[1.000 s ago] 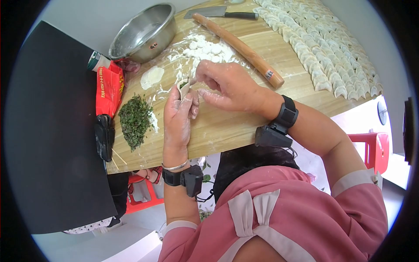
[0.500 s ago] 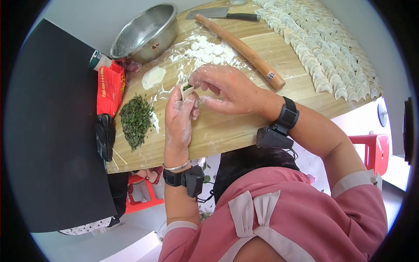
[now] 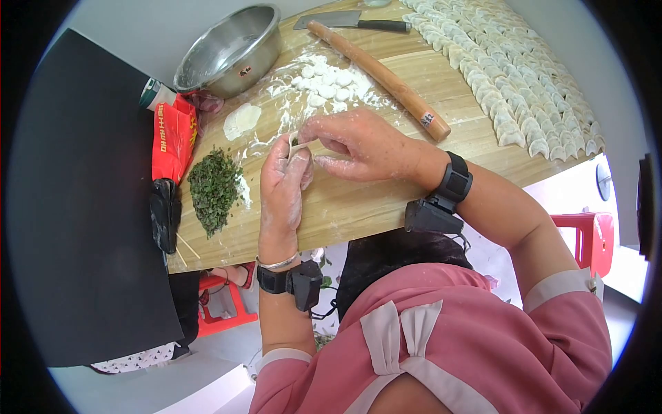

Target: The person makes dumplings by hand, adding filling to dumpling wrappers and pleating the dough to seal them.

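Observation:
Floury, my left hand (image 3: 286,172) is closed around a small dough wrapper (image 3: 295,146) with a bit of green filling showing in it. My right hand (image 3: 355,145) is bent over from the right, its fingertips at the wrapper's upper edge. Left of my hands lies a heap of chopped green leaves (image 3: 214,192) on the wooden table (image 3: 358,207). A flat round of dough (image 3: 242,121) rests above the heap. Beyond my right hand, small white dough pieces (image 3: 327,84) lie in scattered flour.
A rolling pin (image 3: 379,72) lies diagonally behind my right hand, a cleaver (image 3: 352,23) beyond it. Rows of dumplings (image 3: 514,76) cover the back right. A steel bowl (image 3: 231,55) and a red bag (image 3: 174,141) stand left. A person's foot (image 3: 238,274) shows below the table.
The fingers of both hands have shifted slightly at the wrapper, and its edge now stretches toward my right fingers. The other things have stayed in place.

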